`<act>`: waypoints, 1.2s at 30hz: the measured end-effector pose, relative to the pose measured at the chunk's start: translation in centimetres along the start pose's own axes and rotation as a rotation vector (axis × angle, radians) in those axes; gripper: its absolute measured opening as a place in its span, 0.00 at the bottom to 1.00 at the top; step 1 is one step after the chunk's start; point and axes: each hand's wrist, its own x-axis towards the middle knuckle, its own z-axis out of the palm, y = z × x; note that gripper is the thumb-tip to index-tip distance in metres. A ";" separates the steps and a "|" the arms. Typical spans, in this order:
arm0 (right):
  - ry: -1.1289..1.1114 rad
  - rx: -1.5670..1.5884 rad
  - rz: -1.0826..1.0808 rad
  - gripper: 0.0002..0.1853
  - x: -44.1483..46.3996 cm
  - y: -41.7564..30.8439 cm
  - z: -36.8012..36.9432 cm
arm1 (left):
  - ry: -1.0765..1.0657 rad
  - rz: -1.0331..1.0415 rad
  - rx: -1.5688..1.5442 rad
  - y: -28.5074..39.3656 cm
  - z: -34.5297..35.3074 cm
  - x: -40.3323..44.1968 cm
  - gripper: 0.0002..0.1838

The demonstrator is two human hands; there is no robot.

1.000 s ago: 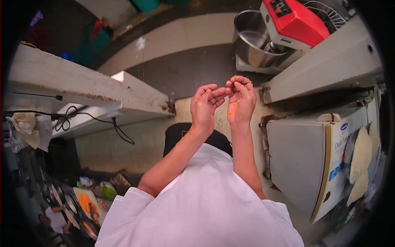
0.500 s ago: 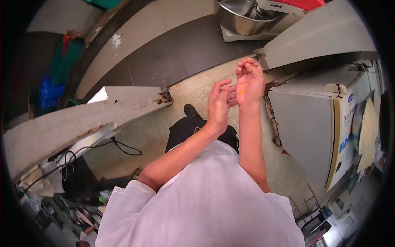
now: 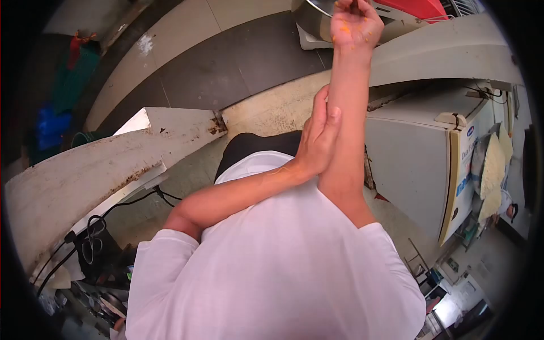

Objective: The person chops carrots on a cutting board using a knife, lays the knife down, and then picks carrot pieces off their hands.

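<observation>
My left hand (image 3: pixel 318 139) lies against the inner side of my right forearm, fingers stretched along it and thumb laid over it. My right hand (image 3: pixel 356 25) is at the top edge, palm up, in front of a steel mixer bowl (image 3: pixel 310 21). Orange bits stick to its palm and fingers. Those fingers are apart and partly cut off by the frame; a dark shape shows between them, and whether they touch it I cannot tell.
A whitish, rust-stained ledge (image 3: pixel 107 156) runs along the left, with black cables (image 3: pixel 96 218) below. A pale appliance (image 3: pixel 411 164) stands at the right, near a carton (image 3: pixel 462 175). Farther right, a person (image 3: pixel 508 205) is partly visible.
My right arm has stretched forward toward the mixer bowl. My left hand has gone from beside the right palm to the right forearm. The view has shifted slightly.
</observation>
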 end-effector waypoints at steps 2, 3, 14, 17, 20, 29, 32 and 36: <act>-0.008 -0.023 0.000 0.05 0.8 1.3 0.3 | 0.017 0.025 0.013 0.0 -0.9 0.1 0.30; -0.004 0.019 0.016 0.05 1.2 2.1 0.6 | 0.023 0.034 0.010 0.0 -1.3 0.4 0.30; -0.002 0.565 0.299 0.04 5.7 9.7 -0.4 | 0.266 0.069 0.013 -0.5 -1.2 3.3 0.31; 0.103 0.497 0.274 0.04 5.4 9.7 0.2 | 0.351 0.054 -0.029 -1.7 0.1 5.0 0.26; 0.084 0.484 0.329 0.05 5.5 8.9 0.0 | 0.383 0.025 -0.115 -1.9 1.9 6.2 0.24; 0.145 0.490 0.611 0.05 4.7 8.1 -1.0 | 0.574 0.057 -0.166 -2.5 4.7 9.7 0.29; 0.115 0.394 0.714 0.05 3.1 8.5 -1.2 | 0.680 0.095 -0.139 -2.8 4.2 10.2 0.24; 0.054 0.423 0.848 0.05 1.9 8.9 -1.2 | 0.767 0.041 -0.168 -2.7 3.5 9.9 0.24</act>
